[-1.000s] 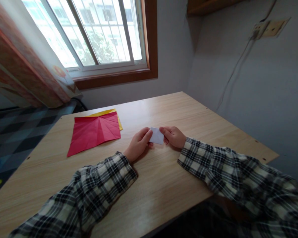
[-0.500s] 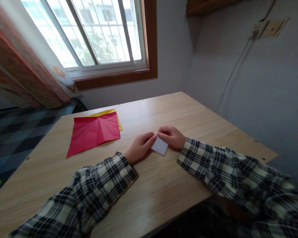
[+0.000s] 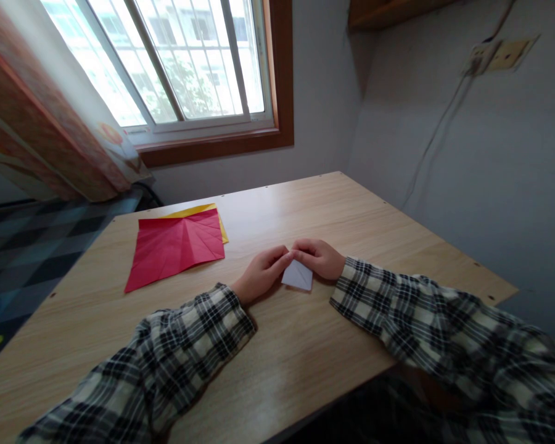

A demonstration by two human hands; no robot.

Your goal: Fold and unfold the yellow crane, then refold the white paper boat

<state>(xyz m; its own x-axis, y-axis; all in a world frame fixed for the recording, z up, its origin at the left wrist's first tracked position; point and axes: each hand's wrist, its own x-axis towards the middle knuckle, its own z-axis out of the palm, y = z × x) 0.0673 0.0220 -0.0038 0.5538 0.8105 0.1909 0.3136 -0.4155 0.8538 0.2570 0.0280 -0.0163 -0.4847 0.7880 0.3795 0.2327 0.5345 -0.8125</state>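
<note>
A small folded white paper [image 3: 298, 276] lies low over the wooden table [image 3: 333, 203], pinched at its upper corner by both hands. My left hand [image 3: 260, 273] grips it from the left with thumb and fingers. From the right, my right hand [image 3: 319, 257] holds the same corner, fingertips almost touching those of the left. Both forearms wear plaid sleeves and rest on the table.
A creased red paper sheet [image 3: 176, 245] lies to the left on the table, over a yellow sheet [image 3: 204, 210] whose edge shows. A window [image 3: 176, 61] and curtain [image 3: 37, 129] are behind. A grey wall with a socket [image 3: 499, 54] and cable stands to the right.
The white paper has turned and tipped down toward the table. My fingertips have come together at its top corner.
</note>
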